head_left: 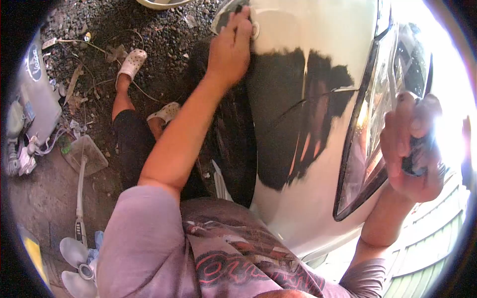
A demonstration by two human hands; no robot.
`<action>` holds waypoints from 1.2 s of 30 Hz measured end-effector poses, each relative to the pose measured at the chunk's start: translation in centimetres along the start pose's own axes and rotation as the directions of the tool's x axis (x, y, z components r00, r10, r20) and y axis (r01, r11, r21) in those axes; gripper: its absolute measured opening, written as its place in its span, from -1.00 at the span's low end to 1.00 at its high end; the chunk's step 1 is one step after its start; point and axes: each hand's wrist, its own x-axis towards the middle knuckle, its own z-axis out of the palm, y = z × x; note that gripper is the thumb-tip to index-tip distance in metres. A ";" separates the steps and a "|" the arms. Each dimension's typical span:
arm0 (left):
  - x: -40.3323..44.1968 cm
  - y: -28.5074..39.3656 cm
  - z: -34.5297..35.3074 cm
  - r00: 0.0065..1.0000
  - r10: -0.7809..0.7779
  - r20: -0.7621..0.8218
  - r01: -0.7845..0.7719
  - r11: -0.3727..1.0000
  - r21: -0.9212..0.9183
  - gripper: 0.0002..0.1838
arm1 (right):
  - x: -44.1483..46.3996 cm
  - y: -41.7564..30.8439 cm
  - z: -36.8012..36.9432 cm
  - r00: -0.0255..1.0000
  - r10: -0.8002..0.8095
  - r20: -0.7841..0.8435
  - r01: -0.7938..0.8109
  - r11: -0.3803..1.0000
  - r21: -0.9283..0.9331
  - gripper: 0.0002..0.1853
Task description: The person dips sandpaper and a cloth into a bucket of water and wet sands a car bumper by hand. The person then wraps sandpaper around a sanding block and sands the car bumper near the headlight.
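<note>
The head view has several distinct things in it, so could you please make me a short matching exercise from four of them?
1. Right hand
2. Dark patch
3. Clogs
4. Fan blades

A. Pale, dotted with holes
B. Around a hub, at lower left
C. Holding a dark object
D. Spread over the pale car body

Pairs: 1-C, 2-D, 3-A, 4-B

Glare washes out the dark object (416, 158) in the right hand (400, 149), its kind unclear; the left hand (229, 53) partly hides a grey item (224, 23); the top edge crops a round-rimmed container (162, 6); the bottom edge cuts 1 fan blade (77, 285).
</note>
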 end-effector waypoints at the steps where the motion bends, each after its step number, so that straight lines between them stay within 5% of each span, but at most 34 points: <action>1: 1.3 -1.2 0.1 0.999 0.002 -0.043 0.000 0.998 0.062 -0.34 | -0.3 -0.1 0.2 0.999 0.024 -0.042 -0.024 1.000 0.010 -0.73; 4: 3.0 -1.6 0.6 0.995 -0.088 -0.045 0.093 0.988 0.120 -0.33 | 0.2 -0.4 0.0 0.999 -0.022 0.028 0.023 0.998 -0.059 -0.71; 5: 1.9 -1.7 1.0 0.992 0.088 -0.089 -0.077 0.990 0.119 -0.34 | 0.5 -0.6 -0.1 0.997 -0.046 0.067 0.052 0.995 -0.086 -0.71; 10: 1.7 -0.4 0.5 0.989 0.128 -0.080 -0.128 0.992 0.006 -0.37 | -0.1 0.0 0.4 1.000 -0.023 0.021 0.023 1.000 0.005 -0.71; 12: 4.0 -0.7 0.1 0.995 -0.095 0.033 0.096 0.995 -0.018 -0.36 | -0.5 0.0 0.1 0.999 -0.026 -0.028 0.026 0.999 0.019 -0.72; 13: 4.7 -0.6 0.1 0.974 -0.223 0.040 0.211 0.959 0.189 -0.37 | -0.4 -0.3 -0.1 1.000 -0.002 0.013 0.002 1.000 0.011 -0.73; 14: 4.2 -0.6 0.6 0.978 -0.204 0.032 0.194 0.962 0.192 -0.37 | -0.4 -0.3 -0.1 1.000 0.013 0.009 -0.013 1.000 0.004 -0.73; 16: 0.3 0.1 1.7 0.980 0.139 -0.142 -0.132 0.989 0.062 -0.38 | -0.4 -0.2 -0.1 0.999 0.043 -0.001 -0.043 0.999 -0.011 -0.74; 17: -0.7 0.2 1.6 0.974 0.169 -0.149 -0.157 0.984 0.087 -0.40 | -0.6 0.0 0.0 0.999 0.032 -0.023 -0.033 0.999 -0.014 -0.73; 20: 2.1 -2.8 0.8 0.997 0.000 -0.074 0.004 0.999 0.052 -0.36 | -1.3 -0.1 0.7 0.994 0.075 -0.085 -0.075 0.997 -0.004 -0.72; 21: 3.4 -2.7 0.0 0.977 -0.214 -0.007 0.213 0.967 0.138 -0.30 | -1.1 -0.5 0.6 0.988 0.095 -0.119 -0.096 0.995 -0.005 -0.71; 24: 3.6 -4.7 0.5 0.993 -0.115 -0.018 0.117 0.982 0.146 -0.34 | 0.3 -0.6 -0.2 1.000 0.023 0.009 -0.023 1.000 -0.009 -0.72; 28: -0.5 -1.7 0.5 0.988 0.151 -0.012 -0.151 0.988 -0.025 -0.33 | -0.4 0.1 0.5 0.998 0.039 -0.058 -0.041 0.999 -0.026 -0.69; 30: 2.5 -2.0 0.2 0.994 0.111 -0.015 -0.111 0.993 -0.029 -0.39 | -0.4 0.3 0.3 0.999 0.024 -0.043 -0.024 1.000 0.003 -0.68; 32: 4.6 -1.4 -0.5 0.964 -0.244 0.104 0.248 0.969 -0.024 -0.38 | -0.5 0.2 0.0 1.000 -0.005 -0.003 0.005 1.000 0.025 -0.68; 33: 4.6 -3.0 0.3 0.992 -0.122 0.037 0.111 0.970 0.216 -0.39 | -0.4 0.1 0.0 1.000 0.010 -0.025 -0.010 1.000 0.007 -0.69; 36: -0.6 -2.5 1.1 0.996 0.064 -0.064 -0.061 0.997 0.042 -0.36 | 0.0 0.3 0.2 0.998 0.036 -0.056 -0.035 0.999 0.011 -0.71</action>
